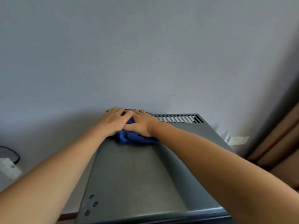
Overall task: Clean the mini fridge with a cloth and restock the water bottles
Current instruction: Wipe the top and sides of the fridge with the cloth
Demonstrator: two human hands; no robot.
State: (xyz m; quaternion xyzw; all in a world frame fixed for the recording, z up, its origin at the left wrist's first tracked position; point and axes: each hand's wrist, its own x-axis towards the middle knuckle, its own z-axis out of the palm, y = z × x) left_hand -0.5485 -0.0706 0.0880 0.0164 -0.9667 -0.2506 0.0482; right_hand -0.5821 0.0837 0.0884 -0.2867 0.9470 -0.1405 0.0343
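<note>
At the mini fridge (139, 175) top's far left corner, the blue cloth (134, 137) lies bunched under the left hand (113, 121) and right hand (140, 124), both pressing it with flattened fingers.

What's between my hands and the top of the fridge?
A bunched blue cloth lies under both hands, left and right, on the grey metal fridge top, in the head view.

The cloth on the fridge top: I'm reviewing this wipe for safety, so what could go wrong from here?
1. The cloth sits at the back left corner of the fridge top, beside the vent slots; a loose fold might snag there.
2. Both the left hand and right hand press near the wall-side edge, so the cloth could slip off behind the fridge.
</note>
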